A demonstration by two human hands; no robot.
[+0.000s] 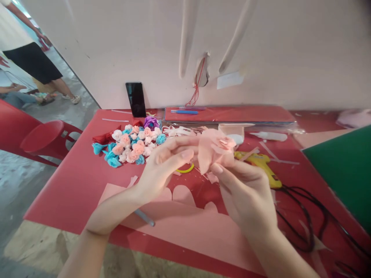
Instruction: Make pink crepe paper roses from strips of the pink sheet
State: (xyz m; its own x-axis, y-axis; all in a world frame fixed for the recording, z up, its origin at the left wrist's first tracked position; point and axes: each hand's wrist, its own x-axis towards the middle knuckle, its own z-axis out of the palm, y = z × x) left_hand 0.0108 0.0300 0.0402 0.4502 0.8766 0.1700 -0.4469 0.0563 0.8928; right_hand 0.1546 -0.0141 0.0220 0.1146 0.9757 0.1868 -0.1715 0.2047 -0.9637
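Note:
Over the table, a pale pink paper flower with layered, curled petals is between my two hands. My right hand pinches it at the base, thumb in front and fingers curled beneath. The fingers of my left hand reach behind its large left petal, and their tips are hidden there; the left thumb lies just beside that petal. Below my hands lies a pink paper sheet, with rounded petal cut-outs along its far edge. A grey pen-like stick rests on the sheet's left part.
Several small paper roses are heaped at the left. A phone leans on the white board behind. At the right are a yellow glue gun, its black cable, a white tube and a green sheet. People stand and sit far left.

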